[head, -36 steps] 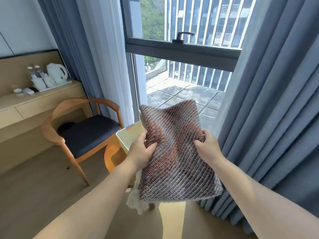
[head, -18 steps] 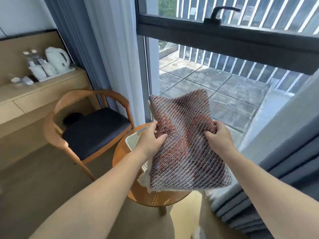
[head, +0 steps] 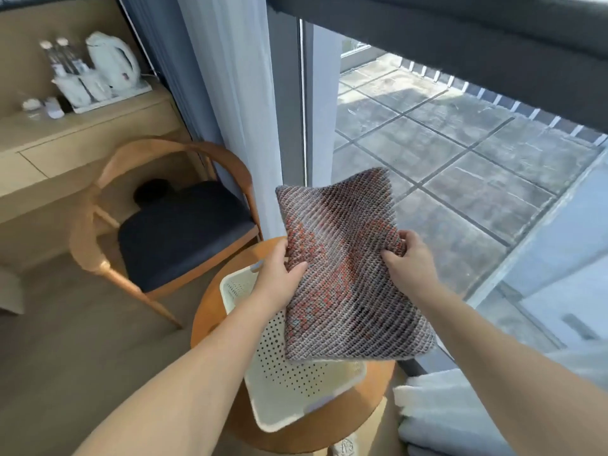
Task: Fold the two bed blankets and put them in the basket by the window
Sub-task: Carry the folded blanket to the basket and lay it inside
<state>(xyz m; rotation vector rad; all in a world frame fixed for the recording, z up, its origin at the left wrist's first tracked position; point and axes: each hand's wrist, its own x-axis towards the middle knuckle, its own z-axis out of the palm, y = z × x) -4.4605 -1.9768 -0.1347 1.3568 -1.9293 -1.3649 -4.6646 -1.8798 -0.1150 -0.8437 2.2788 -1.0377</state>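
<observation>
Two grips, mid-frame: left hand (head: 279,280) and right hand (head: 412,263) each pinching folded blanket (head: 342,291) above basket (head: 283,376), lower centre. Best lowered flat, released together.

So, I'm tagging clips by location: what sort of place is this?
Probably a hotel room: a kettle and water bottles on a tray on the desk, a wooden chair, curtains by a big window.

Only one view here: a wide-angle head cam, aimed forward and steeply down along both forearms. Left hand (head: 279,278) and right hand (head: 413,263), gripping the blanket (head: 345,291), sit mid-frame and close. Basket (head: 296,393) on the surface (head: 210,311) is right under them, window (head: 460,143) just beyond them, chair (head: 184,225) off to the left hand's side.
</observation>
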